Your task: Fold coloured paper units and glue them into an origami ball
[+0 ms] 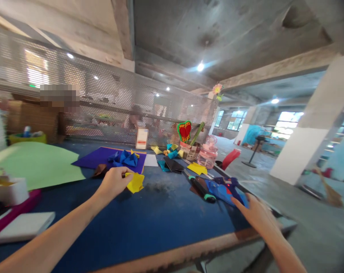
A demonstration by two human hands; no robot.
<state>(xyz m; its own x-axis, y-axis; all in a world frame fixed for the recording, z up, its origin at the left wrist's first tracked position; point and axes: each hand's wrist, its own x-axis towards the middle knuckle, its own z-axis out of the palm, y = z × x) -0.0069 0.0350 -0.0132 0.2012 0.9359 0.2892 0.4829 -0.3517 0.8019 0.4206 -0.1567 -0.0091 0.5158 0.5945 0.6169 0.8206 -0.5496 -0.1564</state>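
A folded piece of yellow paper (135,182) is pinched between the thumb and fingers of my left hand (117,181), just above the blue tabletop. My right hand (257,210) is at the table's right edge, closed around the end of a blue tool that looks like a glue gun (227,189); its far fingers are partly hidden. Left of that tool lies a black and teal cutter-like handle (201,188). Blue folded paper pieces (123,158) rest on purple sheets (89,159) beyond my left hand. A brown paper piece (100,171) lies beside my left wrist.
Pale green paper (38,163) covers the left side, near a white box (11,191). Toward the back stand a basket (190,151) and a pink clear bottle (208,153), with black folded paper (173,164) and yellow paper (197,168) nearby. A mesh panel (103,102) borders the table.
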